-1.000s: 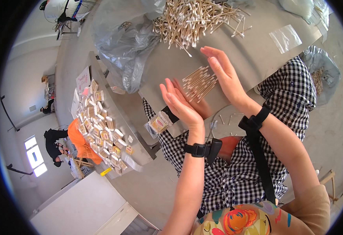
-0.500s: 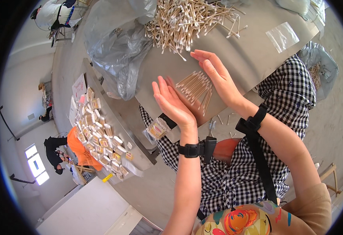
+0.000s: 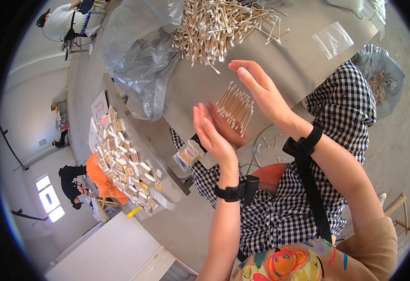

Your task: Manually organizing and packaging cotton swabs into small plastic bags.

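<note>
A small batch of cotton swabs (image 3: 235,108) with wooden sticks lies side by side on the metal tabletop (image 3: 191,86), between my two hands. My left hand (image 3: 215,136) is open, fingers stretched out, its palm turned toward the batch from the left. On the other side, my right hand (image 3: 261,89) is open too, with straight fingers and its palm facing the swabs. Neither hand grips anything; whether the palms touch the swab ends is hard to tell. Beyond them rises a large loose heap of cotton swabs (image 3: 219,33). A clear pack of swabs (image 3: 189,153) sits left of my left wrist.
A crumpled clear plastic bag (image 3: 141,75) lies left of the heap. A flat zip bag (image 3: 333,40) rests at the right. Many small packs (image 3: 125,164) cover another table at left, beside an orange bag (image 3: 99,175). A bag-lined bin (image 3: 383,79) stands at right.
My left hand has moved right, nearer my right hand. The swabs between them now lie closer together and more evenly lined up. My right hand has hardly moved.
</note>
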Tool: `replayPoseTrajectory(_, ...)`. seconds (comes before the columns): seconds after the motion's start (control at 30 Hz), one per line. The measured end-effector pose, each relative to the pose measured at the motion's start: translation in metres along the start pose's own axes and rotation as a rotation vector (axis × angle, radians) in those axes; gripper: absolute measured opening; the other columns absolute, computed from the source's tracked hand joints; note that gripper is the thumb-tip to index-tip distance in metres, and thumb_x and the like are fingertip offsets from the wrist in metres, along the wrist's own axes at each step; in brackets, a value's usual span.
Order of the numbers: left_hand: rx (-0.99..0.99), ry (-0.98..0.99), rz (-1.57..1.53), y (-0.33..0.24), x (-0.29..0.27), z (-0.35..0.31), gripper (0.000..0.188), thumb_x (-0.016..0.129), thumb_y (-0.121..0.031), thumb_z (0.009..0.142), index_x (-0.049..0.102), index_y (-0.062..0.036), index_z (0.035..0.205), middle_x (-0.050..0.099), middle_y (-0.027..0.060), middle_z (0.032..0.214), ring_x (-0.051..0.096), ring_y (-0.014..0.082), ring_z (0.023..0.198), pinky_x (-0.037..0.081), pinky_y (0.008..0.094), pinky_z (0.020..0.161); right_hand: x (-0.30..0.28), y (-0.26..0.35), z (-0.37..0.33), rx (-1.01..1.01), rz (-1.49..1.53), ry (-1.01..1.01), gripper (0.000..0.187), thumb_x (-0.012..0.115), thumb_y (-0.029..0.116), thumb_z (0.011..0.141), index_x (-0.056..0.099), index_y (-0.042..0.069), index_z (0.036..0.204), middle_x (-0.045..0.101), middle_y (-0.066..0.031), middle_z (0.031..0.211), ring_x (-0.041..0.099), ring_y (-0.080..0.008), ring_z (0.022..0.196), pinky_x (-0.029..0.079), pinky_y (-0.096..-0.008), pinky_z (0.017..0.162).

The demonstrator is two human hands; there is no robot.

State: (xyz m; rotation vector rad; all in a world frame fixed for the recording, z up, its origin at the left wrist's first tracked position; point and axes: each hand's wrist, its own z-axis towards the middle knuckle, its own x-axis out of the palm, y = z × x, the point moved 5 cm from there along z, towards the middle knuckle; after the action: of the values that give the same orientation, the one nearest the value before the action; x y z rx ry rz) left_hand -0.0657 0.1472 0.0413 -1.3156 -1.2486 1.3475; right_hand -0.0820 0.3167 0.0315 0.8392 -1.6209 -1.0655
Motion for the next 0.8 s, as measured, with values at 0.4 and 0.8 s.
replayPoseTrajectory(0.4,0.577,0.347,1.197,0.006,0.050,-0.025,0.101,0.056,-0.056,0.095,0.009,0.0102,0.155,0.012,0.0318,0.162,0.012,0.0452,0.152,0.015,0.0576,0.120,-0.010,0.004,0.004,-0.054,0.007,-0.069,0.049,0.050,0.041,0.105,0.053,0.001,0.132,0.060,-0.0132,0.129,0.054,-0.0210,0.122,0.044,-0.0352,0.102)
replayPoseTrajectory(0.8,0.637,0.567,1.044,0.002,0.035,0.018,0.105,0.058,-0.067,0.087,0.017,0.0013,0.156,0.039,0.0198,0.155,0.031,0.0396,0.146,0.020,0.0590,0.119,-0.012,0.017,0.004,-0.033,0.041,-0.080,0.050,0.052,0.044,0.104,0.053,0.001,0.130,0.061,-0.0124,0.124,0.055,-0.0189,0.118,0.044,-0.0343,0.100)
